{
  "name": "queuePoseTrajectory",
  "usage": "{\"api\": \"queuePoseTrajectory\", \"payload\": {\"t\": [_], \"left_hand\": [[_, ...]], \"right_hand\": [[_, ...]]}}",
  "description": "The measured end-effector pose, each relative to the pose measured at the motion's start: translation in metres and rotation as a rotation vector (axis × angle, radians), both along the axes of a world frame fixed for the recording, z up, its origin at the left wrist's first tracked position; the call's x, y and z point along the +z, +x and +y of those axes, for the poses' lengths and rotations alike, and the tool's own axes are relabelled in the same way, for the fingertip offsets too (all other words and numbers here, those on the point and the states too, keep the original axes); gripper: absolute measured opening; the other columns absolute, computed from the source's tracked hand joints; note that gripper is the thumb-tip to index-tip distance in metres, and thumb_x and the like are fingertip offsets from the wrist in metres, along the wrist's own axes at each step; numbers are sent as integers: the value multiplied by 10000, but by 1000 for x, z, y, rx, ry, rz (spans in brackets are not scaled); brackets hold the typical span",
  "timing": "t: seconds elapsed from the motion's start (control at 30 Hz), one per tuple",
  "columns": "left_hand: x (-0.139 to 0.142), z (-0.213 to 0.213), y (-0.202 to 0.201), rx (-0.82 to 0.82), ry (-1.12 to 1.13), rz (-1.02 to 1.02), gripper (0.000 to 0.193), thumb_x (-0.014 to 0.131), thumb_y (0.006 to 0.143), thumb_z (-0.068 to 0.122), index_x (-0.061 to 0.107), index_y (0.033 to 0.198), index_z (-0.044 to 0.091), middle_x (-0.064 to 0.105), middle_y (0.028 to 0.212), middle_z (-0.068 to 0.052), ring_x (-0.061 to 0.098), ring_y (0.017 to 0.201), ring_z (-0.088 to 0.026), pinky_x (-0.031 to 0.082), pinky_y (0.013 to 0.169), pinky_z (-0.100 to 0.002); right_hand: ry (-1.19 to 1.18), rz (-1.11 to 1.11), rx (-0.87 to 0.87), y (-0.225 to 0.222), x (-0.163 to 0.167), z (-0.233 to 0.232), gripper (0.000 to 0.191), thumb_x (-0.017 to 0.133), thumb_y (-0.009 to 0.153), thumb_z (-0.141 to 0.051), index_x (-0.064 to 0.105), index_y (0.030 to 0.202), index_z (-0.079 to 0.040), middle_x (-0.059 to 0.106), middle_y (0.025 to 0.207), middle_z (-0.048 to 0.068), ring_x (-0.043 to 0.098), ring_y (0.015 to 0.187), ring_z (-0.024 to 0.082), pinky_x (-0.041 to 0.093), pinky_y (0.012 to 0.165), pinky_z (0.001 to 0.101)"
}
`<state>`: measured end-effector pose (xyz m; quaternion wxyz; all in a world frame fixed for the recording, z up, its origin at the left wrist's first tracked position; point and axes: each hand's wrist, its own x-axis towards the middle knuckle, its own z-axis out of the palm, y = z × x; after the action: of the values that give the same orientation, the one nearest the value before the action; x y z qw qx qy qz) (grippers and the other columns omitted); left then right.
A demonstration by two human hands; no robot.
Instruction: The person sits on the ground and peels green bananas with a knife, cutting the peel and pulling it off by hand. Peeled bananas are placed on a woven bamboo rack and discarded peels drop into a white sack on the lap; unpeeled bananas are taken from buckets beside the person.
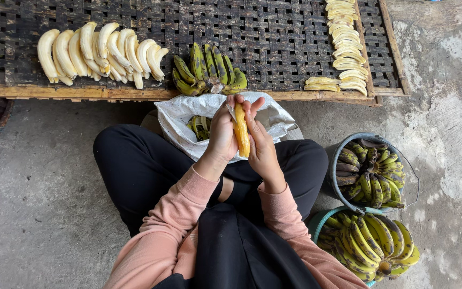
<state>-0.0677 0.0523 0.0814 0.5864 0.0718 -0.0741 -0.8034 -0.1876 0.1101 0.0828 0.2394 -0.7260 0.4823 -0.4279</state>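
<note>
Both hands grip one yellow banana [241, 136] upright above a white sack [180, 115]: the left hand [222, 131] wraps its near side, the right hand [260, 144] clasps the other. Beyond lies a woven bench [274, 32] with peeled bananas [100, 53] and a green bunch [207, 69]. Two buckets [333, 166] of bananas stand on the right.

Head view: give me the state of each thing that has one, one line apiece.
Banana in hands: unpeeled, yellow, gripped between both hands.
Left hand: closed on the banana, a small blade by its fingertips.
Right hand: closed on the banana.
White sack: open, green-yellow bananas inside.
Peeled bananas: skinless, laid on the woven rack.
Green bunch: unpeeled, on the rack's edge.
Upper bucket: full, dark-spotted bananas.
Lower bucket: full, yellow-green bananas.
</note>
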Motion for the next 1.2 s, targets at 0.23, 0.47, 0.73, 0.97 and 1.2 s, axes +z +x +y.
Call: {"api": "queuePoseTrajectory", "payload": {"t": [0.23,0.47,0.73,0.97,1.2], "left_hand": [[-20,-1,-5,56,-21,-73,286,406,1114,191,623,1048,16,663,1284,-234,529,1378,-392,403,1209,-472],[-40,-6,-3,73,-26,-161,345,422,1097,258,638,1213,15,599,1442,-166,501,1434,-285,367,1238,-405],[-80,-15,9,-329,62,-292,328,501,1079,182,568,1354,16,676,1199,-85,665,1089,-218,561,965,-388],[-129,-80,-39,-126,253,-46,324,453,1080,145,588,1292,-61,673,1104,-145,664,990,-239,601,873,-357],[-113,-132,-89,-60,327,-157,293,618,1053,74,498,1300,-26,638,1157,-144,675,1046,-250,563,956,-402]], "right_hand": [[32,-31,-53,9,-6,-3,617,559,1002,-39,403,1593,-123,640,1295,191,677,1142,337,524,966,347],[178,232,-206,15,2,-8,556,595,1050,-156,460,1586,-220,631,1059,111,672,907,293,551,771,385],[-172,654,-382,-32,-5,-42,504,663,1029,-312,519,1496,-191,603,1007,60,628,823,235,506,609,345],[777,-452,19,-64,-76,-73,483,721,953,-356,557,1306,-69,578,841,-15,511,558,60,401,466,234],[723,-601,-118,-97,-83,-93,298,772,930,-237,681,1115,-22,565,704,-26,451,500,47,353,431,234]]}}
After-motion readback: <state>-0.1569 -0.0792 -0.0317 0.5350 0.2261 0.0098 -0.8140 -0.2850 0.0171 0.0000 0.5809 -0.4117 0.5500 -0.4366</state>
